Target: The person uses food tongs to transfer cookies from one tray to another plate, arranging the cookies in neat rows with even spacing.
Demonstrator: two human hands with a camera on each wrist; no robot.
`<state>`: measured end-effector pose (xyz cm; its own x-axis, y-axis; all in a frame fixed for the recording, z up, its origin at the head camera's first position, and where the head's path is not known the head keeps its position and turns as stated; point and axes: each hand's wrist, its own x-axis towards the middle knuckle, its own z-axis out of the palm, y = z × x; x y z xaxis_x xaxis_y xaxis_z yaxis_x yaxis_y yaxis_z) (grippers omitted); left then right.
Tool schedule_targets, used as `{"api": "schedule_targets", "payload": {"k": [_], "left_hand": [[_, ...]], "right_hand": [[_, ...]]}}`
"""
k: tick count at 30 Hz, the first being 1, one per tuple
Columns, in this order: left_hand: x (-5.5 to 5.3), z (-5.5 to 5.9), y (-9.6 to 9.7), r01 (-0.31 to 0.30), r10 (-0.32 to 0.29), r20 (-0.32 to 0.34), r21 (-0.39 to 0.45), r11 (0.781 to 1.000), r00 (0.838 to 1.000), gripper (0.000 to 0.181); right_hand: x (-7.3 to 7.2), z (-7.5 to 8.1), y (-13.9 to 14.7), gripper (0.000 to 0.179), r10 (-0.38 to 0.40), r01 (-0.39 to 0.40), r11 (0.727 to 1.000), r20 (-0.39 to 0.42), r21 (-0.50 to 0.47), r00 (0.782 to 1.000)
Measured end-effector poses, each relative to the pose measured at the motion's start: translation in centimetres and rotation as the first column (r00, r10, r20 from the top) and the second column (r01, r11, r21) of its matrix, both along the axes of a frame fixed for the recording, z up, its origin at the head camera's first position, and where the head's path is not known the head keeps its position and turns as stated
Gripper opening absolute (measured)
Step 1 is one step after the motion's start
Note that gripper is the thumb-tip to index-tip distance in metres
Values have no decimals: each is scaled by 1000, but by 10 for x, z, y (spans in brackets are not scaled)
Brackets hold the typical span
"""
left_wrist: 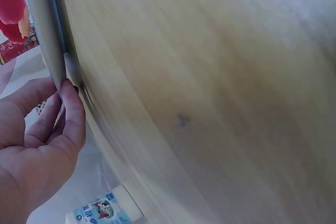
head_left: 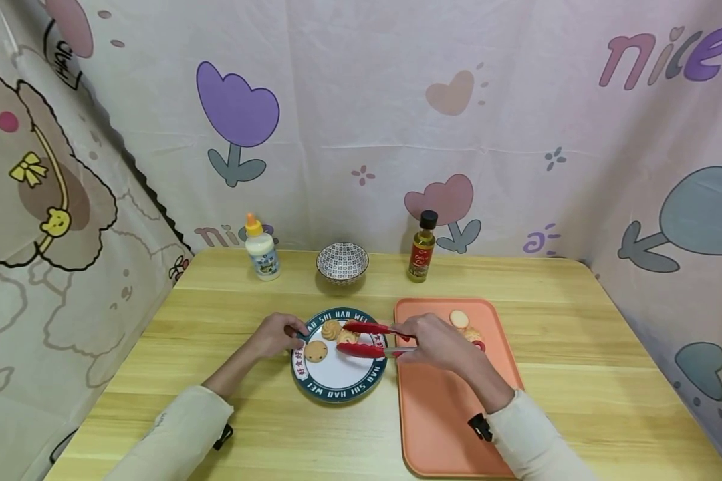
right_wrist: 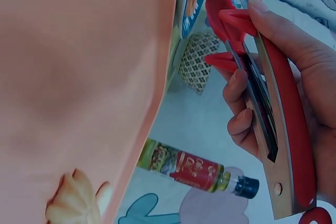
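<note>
A round plate [head_left: 339,394] with a dark green lettered rim holds several cookies, among them a flat round cookie [head_left: 315,351] and a swirled cookie [head_left: 331,329]. My left hand [head_left: 279,335] pinches the plate's left rim between thumb and fingers; the left wrist view shows the plate edge-on. My right hand [head_left: 436,341] grips red-tipped metal tongs [right_wrist: 286,129] from the right. Their tips [head_left: 361,350] reach over the plate, with a cookie [head_left: 347,337] between them. Whether they squeeze it is unclear.
An orange tray [head_left: 445,414] lies right of the plate, with cookies [head_left: 459,318] near its far end, partly behind my right hand. Along the back stand a white glue-like bottle [head_left: 263,254], a patterned bowl [head_left: 342,262] and an olive oil bottle [head_left: 422,247]. Printed cloth hangs behind the table.
</note>
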<state>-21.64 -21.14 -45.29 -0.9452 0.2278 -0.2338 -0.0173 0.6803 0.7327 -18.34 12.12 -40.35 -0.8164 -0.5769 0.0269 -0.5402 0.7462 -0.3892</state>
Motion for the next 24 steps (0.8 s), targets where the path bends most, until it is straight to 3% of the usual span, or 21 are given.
{"api": "schedule_targets", "payload": {"k": [8,18,24], "left_hand": [[-1,-5,1,-34,34,8,-20,999,999,16],[-1,-1,1,-30,30,7,-9,1000,1000,17],[0,-3,1,-27,27,-7,-2,1000,1000,16]], "right_hand": [[3,-4,-11,51,19,-19,1000,24,-6,1000],[6,-5,-17,56,-17,16,999,28,37,999],[5,-2,-8,54,-4,5,1000,34,-13,999]]}}
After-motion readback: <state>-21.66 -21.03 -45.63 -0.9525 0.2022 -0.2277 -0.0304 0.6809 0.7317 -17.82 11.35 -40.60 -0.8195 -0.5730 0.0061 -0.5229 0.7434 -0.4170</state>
